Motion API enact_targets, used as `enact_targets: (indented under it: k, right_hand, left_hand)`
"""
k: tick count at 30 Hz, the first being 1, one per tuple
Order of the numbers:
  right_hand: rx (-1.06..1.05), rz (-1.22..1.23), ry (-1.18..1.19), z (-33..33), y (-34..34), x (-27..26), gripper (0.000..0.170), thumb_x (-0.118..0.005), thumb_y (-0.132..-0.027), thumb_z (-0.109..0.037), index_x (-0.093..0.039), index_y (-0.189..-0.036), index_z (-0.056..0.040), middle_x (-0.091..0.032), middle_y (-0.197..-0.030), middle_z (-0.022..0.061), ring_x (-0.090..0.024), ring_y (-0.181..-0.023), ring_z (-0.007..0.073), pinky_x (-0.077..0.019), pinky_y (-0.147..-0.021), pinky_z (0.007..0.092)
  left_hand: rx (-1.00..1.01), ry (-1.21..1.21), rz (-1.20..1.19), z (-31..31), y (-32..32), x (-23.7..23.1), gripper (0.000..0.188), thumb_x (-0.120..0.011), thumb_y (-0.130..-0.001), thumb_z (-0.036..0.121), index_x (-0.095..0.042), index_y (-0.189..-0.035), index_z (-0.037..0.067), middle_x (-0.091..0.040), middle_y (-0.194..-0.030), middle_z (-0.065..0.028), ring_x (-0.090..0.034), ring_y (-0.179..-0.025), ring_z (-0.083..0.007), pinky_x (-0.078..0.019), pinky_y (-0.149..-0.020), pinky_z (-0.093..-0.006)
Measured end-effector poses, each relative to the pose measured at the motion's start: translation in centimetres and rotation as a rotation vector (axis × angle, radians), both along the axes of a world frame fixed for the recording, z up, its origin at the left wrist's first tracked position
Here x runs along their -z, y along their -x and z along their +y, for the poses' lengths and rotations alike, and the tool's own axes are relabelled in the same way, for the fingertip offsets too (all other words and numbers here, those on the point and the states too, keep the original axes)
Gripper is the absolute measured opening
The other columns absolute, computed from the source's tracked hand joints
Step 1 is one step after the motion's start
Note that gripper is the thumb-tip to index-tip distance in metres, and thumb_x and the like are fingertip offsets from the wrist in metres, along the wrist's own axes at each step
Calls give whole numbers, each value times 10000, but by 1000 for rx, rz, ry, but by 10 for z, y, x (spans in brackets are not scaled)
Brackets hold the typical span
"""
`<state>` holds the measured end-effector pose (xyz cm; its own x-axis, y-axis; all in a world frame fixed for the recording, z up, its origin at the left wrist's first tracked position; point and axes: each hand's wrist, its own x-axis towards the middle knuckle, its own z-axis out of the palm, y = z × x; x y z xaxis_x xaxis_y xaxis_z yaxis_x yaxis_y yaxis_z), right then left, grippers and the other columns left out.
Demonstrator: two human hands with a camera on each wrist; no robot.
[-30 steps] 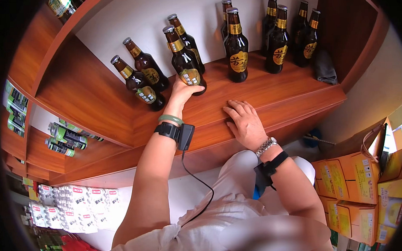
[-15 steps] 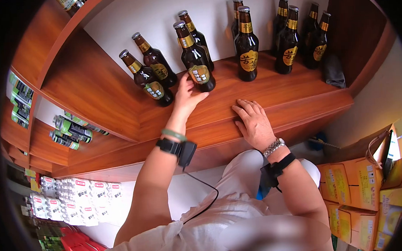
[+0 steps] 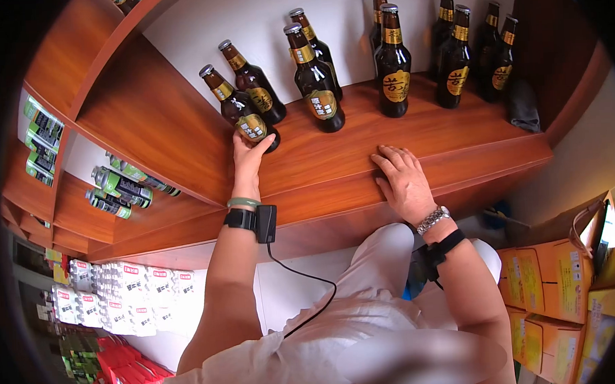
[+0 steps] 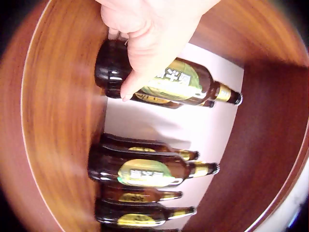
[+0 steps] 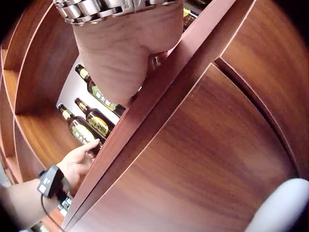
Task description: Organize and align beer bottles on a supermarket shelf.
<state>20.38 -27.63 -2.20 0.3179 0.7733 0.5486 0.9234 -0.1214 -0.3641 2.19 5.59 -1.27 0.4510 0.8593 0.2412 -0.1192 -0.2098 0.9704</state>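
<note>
My left hand holds the lower part of a brown glass beer bottle at the left front of the wooden shelf. In the left wrist view the thumb lies across the bottle's front near its green-gold label, with the other fingers mostly hidden. A second bottle stands right behind it. Just to the right is another front bottle with the same sort of label. My right hand rests on the shelf's front edge, its fingers extended and holding nothing.
More beer bottles stand in pairs towards the right, beside a dark cloth-like item. Green cans lie in a compartment at left. Orange cartons are stacked at right; white packs sit at lower left.
My left hand has let go of the bottle in the second front position and moved left to the leftmost front bottle. My right hand has stayed on the shelf edge.
</note>
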Motion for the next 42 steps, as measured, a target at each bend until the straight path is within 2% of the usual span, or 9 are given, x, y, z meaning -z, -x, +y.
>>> enact_targets:
  k: [1,6,9,12,13,24,30,36,42]
  right_hand:
    - [2,0,-1,-2,0,0,426,-668,-898,-125,-599,-1313,-58,-555,-1414,156,-487,-1337,341,-340,-1175,473]
    - [10,-5,-5,-4,1,1,431,-671,-890,-126,-600,-1309,-56,-558,-1409,155,-488,-1337,338,-342,-1172,473]
    - [9,-8,-11,-4,0,0,429,-672,-886,-124,-602,-1304,-56,-559,-1404,157,-489,-1335,337,-343,-1171,472]
    - [11,-2,-11,-5,-1,1,441,-681,-877,-119,-603,-1307,-57,-558,-1404,161,-485,-1339,335,-339,-1175,467]
    - [11,-1,-5,-5,-1,1,445,-683,-875,-119,-602,-1308,-56,-557,-1405,161,-483,-1341,335,-338,-1177,465]
    - [4,-10,-5,-5,0,0,436,-673,-888,-127,-601,-1312,-53,-557,-1409,164,-489,-1339,331,-344,-1173,465]
    - [5,0,-1,-5,1,-1,431,-673,-890,-118,-602,-1311,-56,-559,-1410,156,-489,-1341,327,-345,-1174,464]
    - [5,-2,12,-5,1,-2,454,-686,-872,-111,-597,-1315,-59,-554,-1416,148,-487,-1343,325,-341,-1177,462]
    - [9,-6,24,-4,1,-4,454,-686,-872,-111,-596,-1314,-63,-555,-1408,149,-487,-1339,328,-342,-1174,467]
  left_hand:
    - [-45,-93,120,5,-3,1,806,-906,-711,93,-473,-1388,17,-598,-1283,-83,-571,-1175,-179,-457,-1029,-319]
    - [-123,-162,182,15,-8,12,668,-893,-721,58,-560,-1299,24,-656,-1190,-47,-622,-1083,-158,-491,-974,-303]
    - [-156,-195,239,0,-4,0,668,-885,-720,47,-563,-1305,36,-657,-1178,-37,-621,-1083,-156,-490,-974,-305]
    - [-110,-153,171,-2,-2,1,701,-876,-736,62,-538,-1349,41,-639,-1234,-50,-613,-1119,-171,-476,-1000,-306]
    - [-157,-154,251,-12,-4,-9,718,-866,-748,54,-518,-1376,39,-629,-1257,-59,-605,-1143,-175,-470,-1009,-304]
    - [-189,-194,205,0,-5,6,781,-903,-701,147,-501,-1357,10,-640,-1214,-93,-620,-1088,-203,-489,-976,-343]
    - [-185,-256,205,4,-1,12,832,-921,-699,209,-479,-1377,14,-632,-1226,-104,-615,-1122,-214,-487,-986,-353]
    - [-147,-161,75,-5,-3,1,782,-908,-734,178,-488,-1374,17,-627,-1206,-85,-609,-1099,-185,-492,-974,-342]
    - [-77,-141,124,8,0,-2,714,-899,-739,152,-529,-1336,23,-630,-1200,-70,-603,-1100,-166,-486,-977,-327]
